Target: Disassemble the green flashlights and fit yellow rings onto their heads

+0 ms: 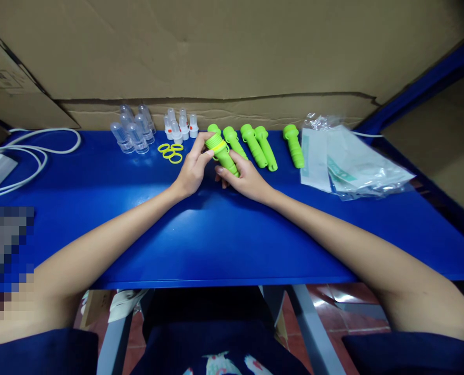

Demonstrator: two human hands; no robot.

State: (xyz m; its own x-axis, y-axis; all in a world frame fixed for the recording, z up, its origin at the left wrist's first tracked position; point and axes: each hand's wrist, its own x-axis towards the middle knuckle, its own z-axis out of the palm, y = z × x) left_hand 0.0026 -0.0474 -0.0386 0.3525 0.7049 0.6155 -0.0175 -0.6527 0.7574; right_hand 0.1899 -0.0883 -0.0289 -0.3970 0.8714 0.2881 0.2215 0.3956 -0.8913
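Note:
A lime-green plastic flashlight body (221, 153) sits between both my hands over the blue table (200, 229). My right hand (244, 179) is wrapped round its lower handle. My left hand (195, 165) pinches the wide threaded head end, where a yellow ring sits on the rim. Several more green bodies (255, 146) lie in a row just behind, one apart (294, 145) to the right. Three loose yellow rings (171, 152) lie left of my left hand.
Clear plastic caps (132, 133) and small white parts with red dots (180, 126) stand at the back. Clear plastic bags (349, 164) lie at the right. A white cable (40, 151) and a white box sit at the far left. A cardboard wall rises behind.

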